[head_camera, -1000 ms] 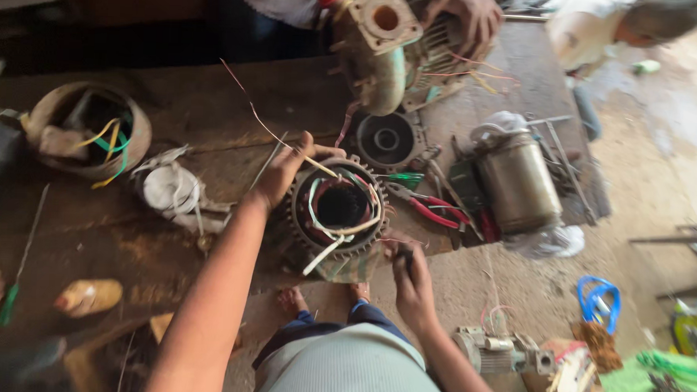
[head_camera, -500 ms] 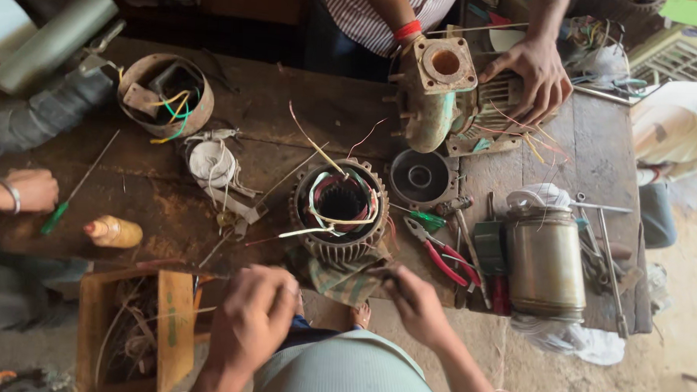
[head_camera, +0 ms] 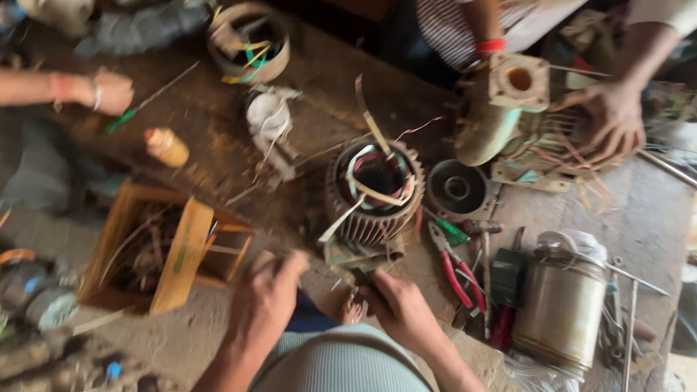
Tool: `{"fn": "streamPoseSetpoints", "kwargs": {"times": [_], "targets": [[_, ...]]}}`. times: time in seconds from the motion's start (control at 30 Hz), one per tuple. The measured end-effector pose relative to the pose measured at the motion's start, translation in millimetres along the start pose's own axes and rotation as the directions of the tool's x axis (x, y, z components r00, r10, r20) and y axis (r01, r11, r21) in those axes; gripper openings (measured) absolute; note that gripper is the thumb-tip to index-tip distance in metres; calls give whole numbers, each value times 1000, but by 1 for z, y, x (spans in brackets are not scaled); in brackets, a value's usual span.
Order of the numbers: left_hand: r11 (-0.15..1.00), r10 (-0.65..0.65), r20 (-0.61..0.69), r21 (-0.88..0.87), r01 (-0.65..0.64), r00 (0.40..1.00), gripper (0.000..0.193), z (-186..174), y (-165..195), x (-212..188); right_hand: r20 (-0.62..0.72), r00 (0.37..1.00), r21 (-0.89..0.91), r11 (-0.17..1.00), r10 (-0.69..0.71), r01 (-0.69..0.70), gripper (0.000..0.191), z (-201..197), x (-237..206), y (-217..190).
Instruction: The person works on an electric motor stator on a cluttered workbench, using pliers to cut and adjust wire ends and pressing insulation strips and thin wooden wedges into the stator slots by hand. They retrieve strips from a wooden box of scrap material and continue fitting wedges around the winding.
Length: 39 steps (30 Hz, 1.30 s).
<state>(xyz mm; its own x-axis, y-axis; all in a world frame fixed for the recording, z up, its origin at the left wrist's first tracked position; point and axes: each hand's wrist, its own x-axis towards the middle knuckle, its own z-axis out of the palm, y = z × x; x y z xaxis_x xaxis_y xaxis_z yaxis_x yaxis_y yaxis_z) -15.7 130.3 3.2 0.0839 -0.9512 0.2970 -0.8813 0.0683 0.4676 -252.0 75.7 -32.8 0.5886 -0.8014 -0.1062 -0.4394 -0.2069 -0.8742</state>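
A ribbed motor stator (head_camera: 372,220) stands upright on the wooden bench, with white and coloured winding leads and a flat strip sticking out of its bore. My right hand (head_camera: 402,310) is at its near side, fingers closed on the greenish foot piece (head_camera: 352,259) at the base. My left hand (head_camera: 272,290) hovers just left of that base with its fingers curled. The blur hides whether it holds anything.
A wooden box (head_camera: 169,251) of scraps sits to the left, with red-handled pliers (head_camera: 454,271), a metal cylinder housing (head_camera: 561,304) and a round end cap (head_camera: 457,188) to the right. Another person's hand (head_camera: 610,120) rests on a second motor (head_camera: 513,121). A third person's hand (head_camera: 109,91) holds a green-handled screwdriver (head_camera: 147,100).
My left hand left the top of the stator, drew back toward my body, and now sits by the stator's base. My right hand stayed at the base.
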Motion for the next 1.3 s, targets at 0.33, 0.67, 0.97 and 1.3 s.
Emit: {"fn": "streamPoseSetpoints", "kwargs": {"times": [0.33,0.67,0.97,1.3], "targets": [[997,38,-29,66,-36,999,15,-4,6,-44,-104,896,-461,819,-432,342,16,47,27,-30],[997,58,-82,65,-52,995,19,-8,-8,-58,-56,950,-497,834,-308,242,11,59,34,-10],[988,67,-92,144,-53,994,17,-6,-12,-66,105,925,-662,668,-366,340,10,57,40,3],[963,47,-3,265,-44,999,25,-8,-10,-67,78,841,-447,736,-535,509,27,57,35,-4]]}}
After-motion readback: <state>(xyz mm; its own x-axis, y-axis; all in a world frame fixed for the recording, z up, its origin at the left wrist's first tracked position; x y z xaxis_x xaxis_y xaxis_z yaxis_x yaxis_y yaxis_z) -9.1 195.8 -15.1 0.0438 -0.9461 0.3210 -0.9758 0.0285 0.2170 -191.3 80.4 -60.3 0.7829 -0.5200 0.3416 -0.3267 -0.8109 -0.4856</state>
